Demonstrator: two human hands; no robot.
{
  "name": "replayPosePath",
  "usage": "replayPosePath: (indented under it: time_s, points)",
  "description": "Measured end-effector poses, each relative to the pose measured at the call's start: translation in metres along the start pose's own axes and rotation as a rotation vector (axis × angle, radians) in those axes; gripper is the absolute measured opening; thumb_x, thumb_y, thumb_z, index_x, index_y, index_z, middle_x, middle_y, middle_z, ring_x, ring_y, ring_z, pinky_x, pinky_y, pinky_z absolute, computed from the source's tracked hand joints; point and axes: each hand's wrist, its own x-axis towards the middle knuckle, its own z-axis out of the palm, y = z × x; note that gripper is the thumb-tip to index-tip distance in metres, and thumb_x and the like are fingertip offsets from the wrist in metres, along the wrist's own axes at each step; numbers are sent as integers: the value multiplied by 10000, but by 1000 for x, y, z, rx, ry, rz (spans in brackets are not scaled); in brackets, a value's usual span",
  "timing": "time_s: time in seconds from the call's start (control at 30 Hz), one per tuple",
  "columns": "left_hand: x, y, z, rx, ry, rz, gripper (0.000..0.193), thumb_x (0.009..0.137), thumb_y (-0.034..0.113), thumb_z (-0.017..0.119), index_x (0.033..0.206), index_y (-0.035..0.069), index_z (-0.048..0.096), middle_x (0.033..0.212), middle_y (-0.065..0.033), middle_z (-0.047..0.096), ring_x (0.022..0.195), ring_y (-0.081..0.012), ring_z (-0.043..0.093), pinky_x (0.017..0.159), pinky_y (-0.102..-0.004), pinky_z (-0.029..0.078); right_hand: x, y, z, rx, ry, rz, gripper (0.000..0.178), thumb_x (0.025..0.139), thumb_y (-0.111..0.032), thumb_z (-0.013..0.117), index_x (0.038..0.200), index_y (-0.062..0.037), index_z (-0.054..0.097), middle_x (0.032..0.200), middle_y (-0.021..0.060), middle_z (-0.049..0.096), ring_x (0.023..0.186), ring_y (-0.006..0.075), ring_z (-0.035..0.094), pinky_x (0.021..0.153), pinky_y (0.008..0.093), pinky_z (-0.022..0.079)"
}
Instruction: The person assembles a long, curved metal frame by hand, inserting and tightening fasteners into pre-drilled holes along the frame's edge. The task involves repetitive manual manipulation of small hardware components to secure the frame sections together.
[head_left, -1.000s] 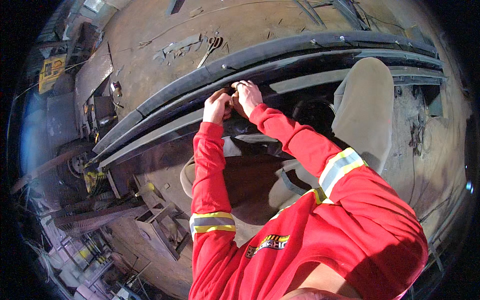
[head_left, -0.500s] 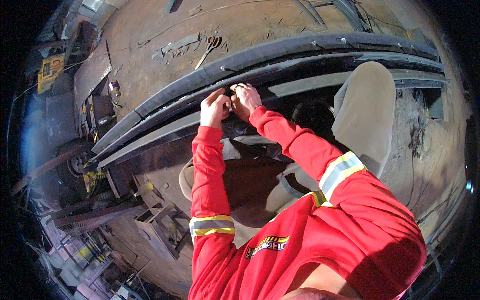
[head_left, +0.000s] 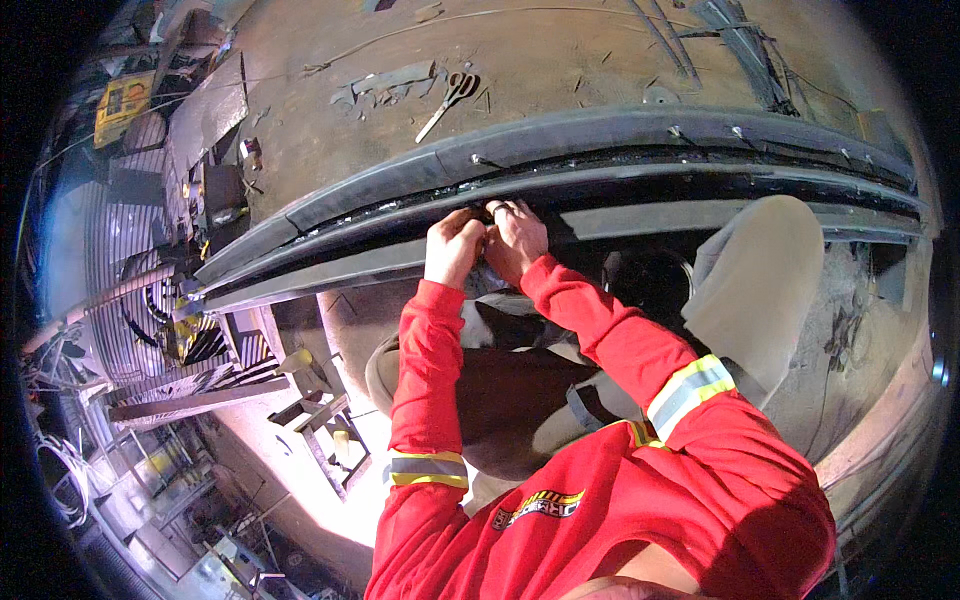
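Little has shifted since the earlier frames: both hands stay pressed together at the same spot on the long dark rubber strip (head_left: 560, 190), with only a slight resettling of the fingers.

That strip is the largest thing in view, curving from the left middle of the frame across to the upper right, and it lies on a worn brown work surface (head_left: 560, 50). Beneath it runs a paler metal rail (head_left: 690, 215) of similar sweep. The person's bent knee in beige trousers (head_left: 760, 270) fills the right middle, and the red sleeves with reflective bands (head_left: 690, 385) rise from the lower edge.

The left hand (head_left: 452, 248) is curled into a loose fist against the strip's lower edge, and the right hand (head_left: 517, 238), a ring on one finger, touches it from the right side. Whether the fingers pinch something small between them cannot be told, as the knuckles hide it.

A pair of scissors (head_left: 450, 98) lies well apart, up on the work surface near the top middle.

As a judgement, the main risk is a pinched fingertip, since both hands work in the narrow dark gap between strip and rail. A slip could also drop any small part into the shadow below, where it would be hard to find. The crouched posture may cost balance too.
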Motion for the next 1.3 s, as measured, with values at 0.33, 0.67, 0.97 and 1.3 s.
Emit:
replayPosePath:
  time_s: [0.33, 0.67, 0.97, 1.3]
  points:
    - [-2, 2, 11, 484, 76, 193, 399, 747, 136, 551, 1057, -116, 544, 712, -125, 617, 608, -103, 529, 536, -253, 419, -2, 7, 0, 129, 108, -167, 361, 704, -208, 606, 1007, -20, 550, 921, 181, 596, 872, 377, 563, 741, 457, 474]
    - [-9, 16, 16, 591, 79, 245, 390, 717, 126, 552, 1025, -111, 561, 695, -164, 604, 595, -157, 550, 556, -287, 442, -2, 8, 2, 88, 37, -151, 401, 706, -249, 601, 1031, -20, 555, 965, 156, 595, 926, 337, 559, 810, 439, 459]
    - [-5, 12, 11, 746, 77, 372, 343, 712, 155, 569, 990, -44, 601, 777, -234, 616, 710, -296, 640, 658, -344, 488, -2, 12, 3, -48, -64, -218, 406, 687, -258, 607, 1035, -52, 577, 993, 131, 593, 962, 314, 564, 826, 416, 465]
    - [121, 79, -55, 1238, 249, 361, 327, 733, 325, 593, 919, 64, 658, 794, -172, 647, 757, -325, 640, 687, -391, 508, 2, -1, -3, -203, -84, -213, 307, 726, -214, 537, 966, -41, 620, 999, 159, 585, 981, 353, 537, 785, 457, 486]
